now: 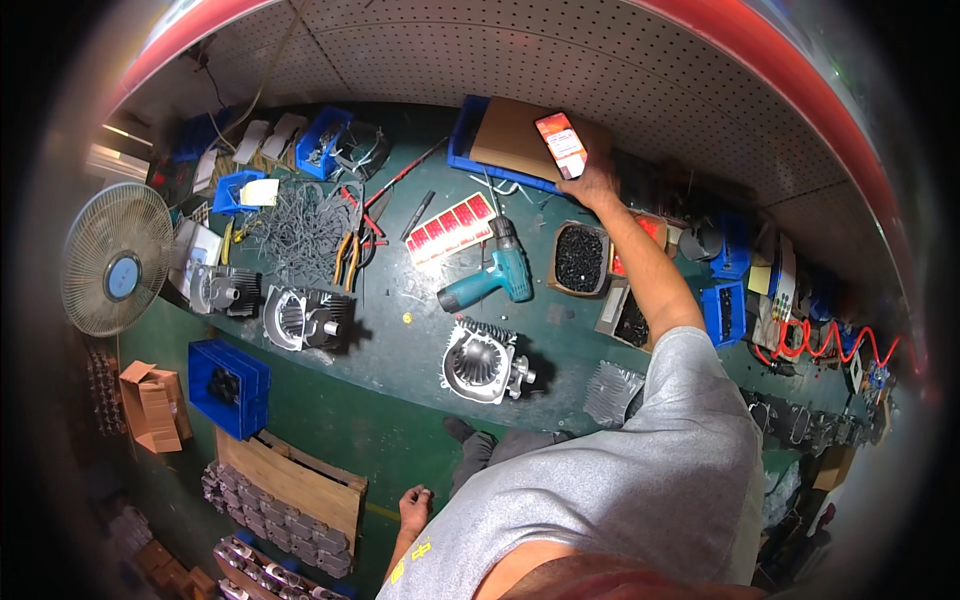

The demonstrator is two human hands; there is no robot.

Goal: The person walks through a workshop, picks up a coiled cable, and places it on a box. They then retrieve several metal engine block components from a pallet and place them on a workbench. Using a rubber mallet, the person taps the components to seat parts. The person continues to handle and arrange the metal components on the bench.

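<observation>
My right hand (592,186) reaches to the back of the bench and grips the lower end of a smartphone (560,143) with a lit orange and white screen. The phone is over a brown cardboard sheet (505,135) on a blue tray. My left hand (414,508) hangs low beside my body, away from the bench, its fingers curled together. Whether something small is in its fingertips I cannot make out. Between my arms a round finned metal housing (474,366) sits at the bench's front edge. Behind it lies a teal cordless drill (493,277).
Two more metal housings (301,318) stand left, near tangled grey cables (300,232) and pliers (347,260). A red-and-white label sheet (450,230) lies mid-bench. A box of black screws (580,257) is beside my right forearm. A fan (118,262) stands far left; a red coiled hose (830,342) is right.
</observation>
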